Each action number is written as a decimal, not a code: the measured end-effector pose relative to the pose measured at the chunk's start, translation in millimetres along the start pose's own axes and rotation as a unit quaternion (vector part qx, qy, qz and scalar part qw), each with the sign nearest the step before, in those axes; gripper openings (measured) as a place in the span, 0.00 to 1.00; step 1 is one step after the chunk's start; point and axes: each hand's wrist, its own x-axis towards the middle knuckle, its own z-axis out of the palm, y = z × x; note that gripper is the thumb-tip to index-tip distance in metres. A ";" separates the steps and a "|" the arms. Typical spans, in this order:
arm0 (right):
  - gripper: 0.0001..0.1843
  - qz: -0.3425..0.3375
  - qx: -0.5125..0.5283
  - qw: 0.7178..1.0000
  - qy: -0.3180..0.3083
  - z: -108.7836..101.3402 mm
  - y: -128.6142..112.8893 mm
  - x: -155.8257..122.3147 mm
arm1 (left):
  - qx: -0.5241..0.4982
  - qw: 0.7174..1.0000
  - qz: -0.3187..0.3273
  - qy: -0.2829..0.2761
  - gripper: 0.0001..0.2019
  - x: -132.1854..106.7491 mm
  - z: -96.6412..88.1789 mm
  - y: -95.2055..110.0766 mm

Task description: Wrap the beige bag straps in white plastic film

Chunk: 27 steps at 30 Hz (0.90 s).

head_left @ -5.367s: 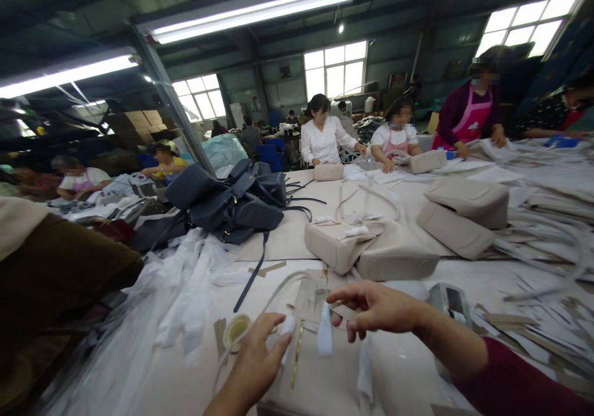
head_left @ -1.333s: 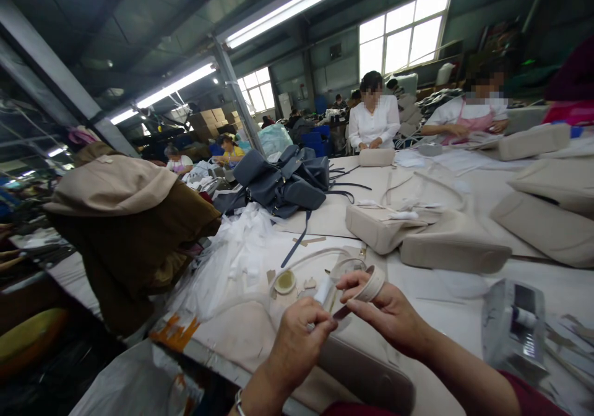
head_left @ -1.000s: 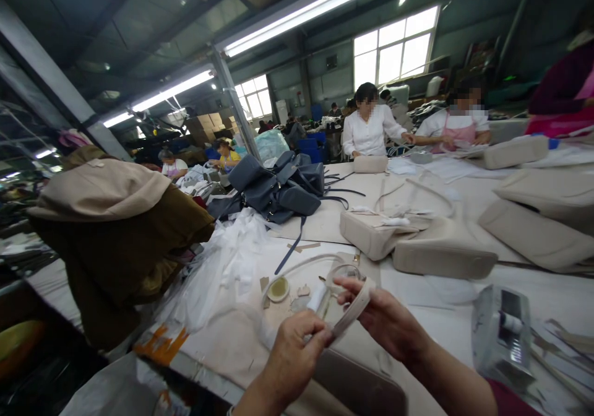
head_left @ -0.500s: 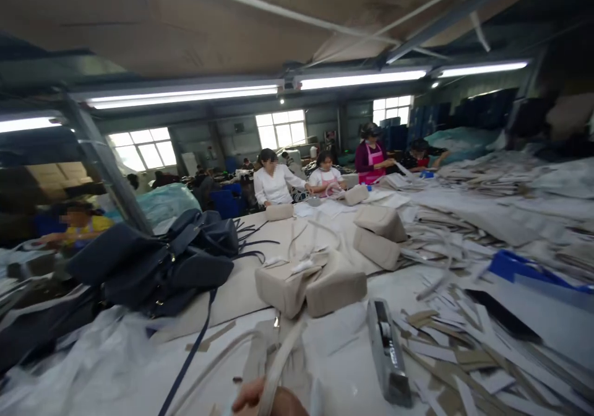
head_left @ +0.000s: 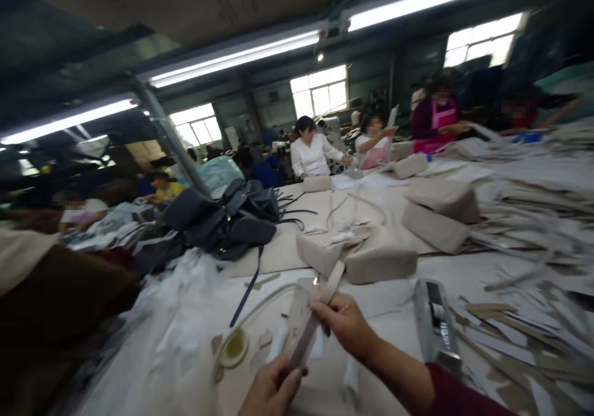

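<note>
A beige strap [head_left: 317,316] runs slantwise between both my hands above the worktable. My right hand [head_left: 344,324] pinches its upper part. My left hand [head_left: 271,391], at the bottom edge, grips its lower end. Under the hands lies a flat beige bag panel [head_left: 325,372] with white paper strips on it. A small round tape roll [head_left: 233,348] sits left of my hands. A metal tape dispenser [head_left: 435,323] lies just to the right of my right arm.
Beige bags [head_left: 357,252] lie beyond my hands, with a heap of dark blue bags [head_left: 223,218] to the left and white plastic wrapping [head_left: 180,317]. Cut beige strips [head_left: 524,304] litter the right side. Several people work at the table's far end.
The camera swung up and away, then came back down. The strap, looped over my right fingers earlier, is now pulled straight between both hands.
</note>
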 end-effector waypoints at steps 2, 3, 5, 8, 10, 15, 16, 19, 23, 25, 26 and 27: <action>0.23 0.020 0.005 1.000 0.000 2.5 2.4 4.1 | 0.021 0.999 -0.028 -0.035 0.21 -3.9 0.7 0.9; 0.22 0.024 0.006 0.999 -0.022 6.4 4.5 3.1 | 0.017 0.999 -0.031 -0.034 0.22 -3.7 1.6 3.8; 0.21 0.033 0.017 0.995 -0.092 16.8 9.1 -4.7 | -0.022 0.999 -0.011 -0.028 0.21 -1.0 3.1 11.3; 0.22 0.032 0.008 0.988 -0.154 23.7 12.9 -14.6 | -0.077 0.996 0.020 -0.037 0.19 1.2 -0.2 15.9; 0.22 0.019 -0.038 0.992 -0.117 16.1 11.4 -9.6 | -0.070 0.996 0.003 -0.056 0.16 -0.8 -7.7 10.8; 0.22 -0.019 -0.119 0.993 -0.012 1.9 3.1 13.6 | -0.004 0.992 -0.063 -0.110 0.17 -1.5 -27.5 2.2; 0.22 -0.015 -0.112 0.993 -0.034 6.2 2.3 13.0 | -0.005 0.993 -0.054 -0.104 0.17 0.9 -29.4 5.4; 0.22 0.011 -0.085 0.990 -0.112 22.1 0.8 4.9 | -0.050 0.994 0.025 -0.092 0.17 7.9 -33.7 18.2; 0.22 -0.012 -0.117 0.990 -0.076 17.2 -3.8 11.4 | -0.008 0.993 0.014 -0.116 0.14 4.8 -44.5 18.8; 0.25 -0.032 -0.145 0.988 -0.034 10.6 -6.3 18.7 | 0.026 0.991 -0.025 -0.128 0.15 2.0 -48.8 13.9; 0.26 -0.035 -0.151 0.988 -0.026 10.0 -6.9 20.2 | 0.030 0.992 -0.031 -0.121 0.17 2.0 -49.5 12.1; 0.25 -0.033 -0.150 0.988 -0.031 11.7 -7.0 19.7 | 0.028 0.994 -0.027 -0.105 0.18 3.1 -49.1 11.1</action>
